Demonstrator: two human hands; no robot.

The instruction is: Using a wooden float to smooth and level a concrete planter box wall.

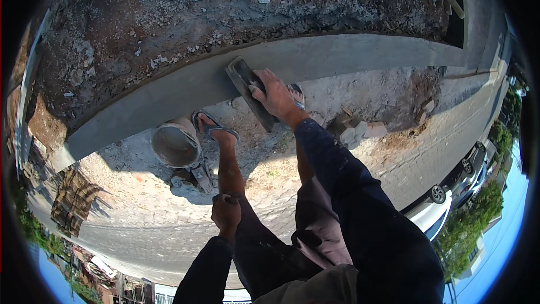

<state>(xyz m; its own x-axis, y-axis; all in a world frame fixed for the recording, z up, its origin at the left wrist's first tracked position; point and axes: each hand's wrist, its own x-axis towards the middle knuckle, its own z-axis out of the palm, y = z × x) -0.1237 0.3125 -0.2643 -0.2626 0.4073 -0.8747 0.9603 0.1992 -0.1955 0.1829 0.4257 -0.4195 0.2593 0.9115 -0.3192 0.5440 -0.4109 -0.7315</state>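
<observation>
Right hand closed round float handle, blade flat on wet grey curb face. Left hand fisted on knee, empty? cannot tell. Float stiff, light; grip handle. Bucket beside foot.

We see a smooth, matt grey band of cement render along the kerb face, even in tone. Above it lies rough soil strewn with stones and broken concrete chips. Our right hand presses a plastering float, dark and dull, crusted with cement (its material is hard to tell). The ground below is coarse, pale, dusty rubble, giving way to block paving of fine, regular texture. The bucket looks like plastic, coated inside with dried grey mortar. Our left hand rests on dark cloth trousers; the sleeves are matt navy fabric. The sandals look rubbery.
</observation>
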